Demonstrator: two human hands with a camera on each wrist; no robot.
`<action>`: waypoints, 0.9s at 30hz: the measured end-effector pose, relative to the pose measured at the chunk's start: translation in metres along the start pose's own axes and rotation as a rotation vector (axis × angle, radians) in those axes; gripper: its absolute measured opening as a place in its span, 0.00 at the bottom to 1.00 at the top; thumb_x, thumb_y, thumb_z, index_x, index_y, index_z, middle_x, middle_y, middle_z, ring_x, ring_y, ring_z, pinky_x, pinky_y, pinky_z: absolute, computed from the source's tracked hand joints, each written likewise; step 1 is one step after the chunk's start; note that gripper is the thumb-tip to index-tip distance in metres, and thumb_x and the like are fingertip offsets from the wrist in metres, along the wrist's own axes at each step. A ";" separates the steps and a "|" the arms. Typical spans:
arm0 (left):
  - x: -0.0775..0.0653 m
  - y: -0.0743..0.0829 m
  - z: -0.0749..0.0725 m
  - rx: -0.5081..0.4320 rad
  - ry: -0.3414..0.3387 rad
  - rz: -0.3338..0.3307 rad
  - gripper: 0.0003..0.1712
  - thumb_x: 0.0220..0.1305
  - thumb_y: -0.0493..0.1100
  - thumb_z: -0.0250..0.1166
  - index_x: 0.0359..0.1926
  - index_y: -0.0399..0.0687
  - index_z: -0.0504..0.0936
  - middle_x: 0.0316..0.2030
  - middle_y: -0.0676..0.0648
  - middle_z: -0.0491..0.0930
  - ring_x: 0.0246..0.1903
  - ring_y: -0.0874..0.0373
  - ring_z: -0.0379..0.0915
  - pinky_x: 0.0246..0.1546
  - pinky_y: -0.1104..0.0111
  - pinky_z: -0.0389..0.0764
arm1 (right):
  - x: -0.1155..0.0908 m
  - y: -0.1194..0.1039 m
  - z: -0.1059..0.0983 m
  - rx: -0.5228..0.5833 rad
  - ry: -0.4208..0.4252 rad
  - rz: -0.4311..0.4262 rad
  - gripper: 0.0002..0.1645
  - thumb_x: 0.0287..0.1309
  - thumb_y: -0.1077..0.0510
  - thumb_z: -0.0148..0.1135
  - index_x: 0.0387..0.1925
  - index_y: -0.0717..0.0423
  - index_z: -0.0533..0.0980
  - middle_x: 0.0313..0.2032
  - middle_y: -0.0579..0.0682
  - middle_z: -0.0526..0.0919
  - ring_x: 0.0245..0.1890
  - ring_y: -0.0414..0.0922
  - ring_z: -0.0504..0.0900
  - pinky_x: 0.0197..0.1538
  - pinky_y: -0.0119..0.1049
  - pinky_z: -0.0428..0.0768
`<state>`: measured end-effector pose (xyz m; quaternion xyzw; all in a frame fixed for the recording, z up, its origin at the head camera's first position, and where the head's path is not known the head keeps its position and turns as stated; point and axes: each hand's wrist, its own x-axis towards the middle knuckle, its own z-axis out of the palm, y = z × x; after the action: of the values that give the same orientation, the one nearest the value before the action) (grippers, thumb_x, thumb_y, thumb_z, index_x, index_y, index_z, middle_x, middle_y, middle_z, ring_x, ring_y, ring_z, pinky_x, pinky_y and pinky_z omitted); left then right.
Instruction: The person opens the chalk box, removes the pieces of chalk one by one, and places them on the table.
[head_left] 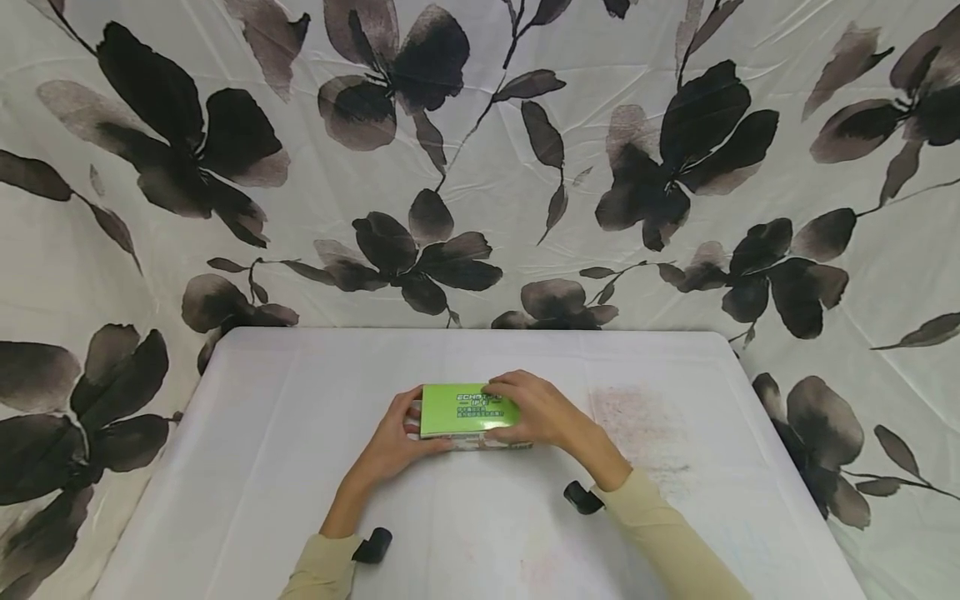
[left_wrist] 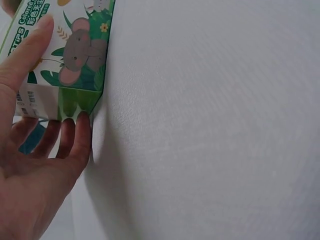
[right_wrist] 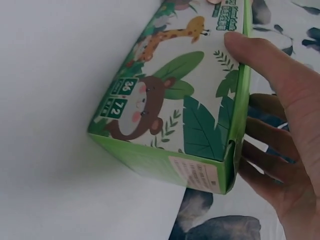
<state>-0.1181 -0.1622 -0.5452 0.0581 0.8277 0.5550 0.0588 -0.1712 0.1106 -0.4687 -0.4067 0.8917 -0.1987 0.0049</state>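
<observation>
A cardboard box [head_left: 442, 417] with a bright green top sits between both hands on the white table. Its front, printed with an elephant, a giraffe and a bear, faces the body in the wrist views. My left hand [head_left: 392, 439] grips the left end, thumb along the front and fingertips against the end panel [left_wrist: 75, 102]. From the right, my right hand [head_left: 546, 410] holds the box with its thumb on the printed front [right_wrist: 165, 105] near the upper edge. The other right fingers reach over the top to the far side, partly hidden behind the box.
The white-covered table [head_left: 285, 475] bears faint reddish and grey smudges [head_left: 637, 425] right of the box. Behind it hangs a white cloth [head_left: 525, 183] with dark flowers. A black wrist device [head_left: 372, 546] is on the left wrist, another black device [head_left: 582, 497] on the right.
</observation>
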 end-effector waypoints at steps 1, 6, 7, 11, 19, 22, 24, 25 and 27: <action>0.000 0.000 0.000 0.001 0.001 -0.001 0.61 0.50 0.48 0.84 0.78 0.45 0.57 0.57 0.44 0.68 0.48 0.53 0.71 0.50 0.67 0.80 | 0.001 0.000 -0.001 -0.016 -0.004 -0.002 0.39 0.48 0.41 0.81 0.59 0.55 0.81 0.57 0.54 0.83 0.59 0.50 0.80 0.62 0.45 0.79; 0.001 0.002 -0.001 0.009 0.009 -0.014 0.62 0.49 0.49 0.85 0.78 0.45 0.58 0.57 0.44 0.68 0.48 0.53 0.71 0.51 0.67 0.81 | 0.007 0.000 -0.007 -0.077 -0.037 -0.033 0.38 0.49 0.39 0.80 0.57 0.55 0.84 0.56 0.54 0.85 0.57 0.50 0.82 0.60 0.45 0.81; 0.001 0.002 -0.001 0.010 0.011 -0.017 0.62 0.49 0.49 0.85 0.78 0.45 0.58 0.58 0.44 0.68 0.48 0.53 0.71 0.51 0.67 0.81 | 0.008 0.001 -0.008 -0.083 -0.044 -0.040 0.37 0.49 0.39 0.80 0.57 0.55 0.84 0.56 0.54 0.85 0.57 0.50 0.83 0.60 0.45 0.81; 0.001 0.001 -0.001 0.014 0.015 -0.028 0.61 0.49 0.49 0.85 0.78 0.45 0.59 0.58 0.44 0.69 0.49 0.53 0.71 0.51 0.67 0.81 | 0.012 0.003 -0.011 -0.087 -0.074 -0.048 0.35 0.51 0.39 0.78 0.56 0.55 0.85 0.56 0.53 0.85 0.57 0.50 0.83 0.61 0.46 0.81; 0.002 0.002 0.001 0.001 0.017 -0.036 0.60 0.50 0.49 0.84 0.78 0.47 0.59 0.57 0.43 0.69 0.49 0.53 0.71 0.51 0.65 0.80 | 0.017 0.009 -0.018 0.001 -0.111 -0.051 0.32 0.52 0.39 0.77 0.54 0.54 0.86 0.53 0.52 0.87 0.54 0.49 0.85 0.60 0.45 0.81; 0.001 0.003 0.002 -0.001 0.019 -0.034 0.60 0.50 0.48 0.84 0.78 0.47 0.59 0.57 0.43 0.69 0.49 0.52 0.70 0.52 0.63 0.80 | 0.019 0.012 -0.021 0.053 -0.121 -0.041 0.31 0.54 0.39 0.76 0.53 0.53 0.86 0.52 0.51 0.88 0.54 0.48 0.86 0.58 0.44 0.82; 0.001 0.003 0.002 -0.012 0.018 -0.034 0.59 0.50 0.47 0.84 0.77 0.47 0.60 0.56 0.43 0.69 0.49 0.52 0.71 0.52 0.62 0.80 | 0.020 0.015 -0.023 0.124 -0.129 -0.023 0.29 0.55 0.40 0.76 0.52 0.53 0.87 0.51 0.50 0.88 0.52 0.47 0.86 0.56 0.42 0.83; 0.001 0.003 0.002 -0.018 0.017 -0.033 0.59 0.50 0.47 0.84 0.77 0.47 0.60 0.56 0.43 0.69 0.48 0.52 0.72 0.51 0.62 0.80 | 0.020 0.016 -0.024 0.164 -0.132 -0.011 0.28 0.55 0.41 0.75 0.52 0.52 0.87 0.50 0.49 0.89 0.51 0.45 0.87 0.55 0.41 0.84; 0.001 0.003 0.002 -0.032 0.012 -0.031 0.58 0.51 0.46 0.84 0.77 0.47 0.60 0.56 0.43 0.69 0.48 0.52 0.72 0.51 0.63 0.81 | 0.021 0.020 -0.026 0.237 -0.135 0.013 0.25 0.56 0.42 0.75 0.50 0.52 0.88 0.48 0.47 0.89 0.50 0.43 0.87 0.53 0.39 0.84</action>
<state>-0.1187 -0.1595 -0.5427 0.0412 0.8200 0.5674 0.0635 -0.2038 0.1166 -0.4483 -0.4101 0.8622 -0.2747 0.1142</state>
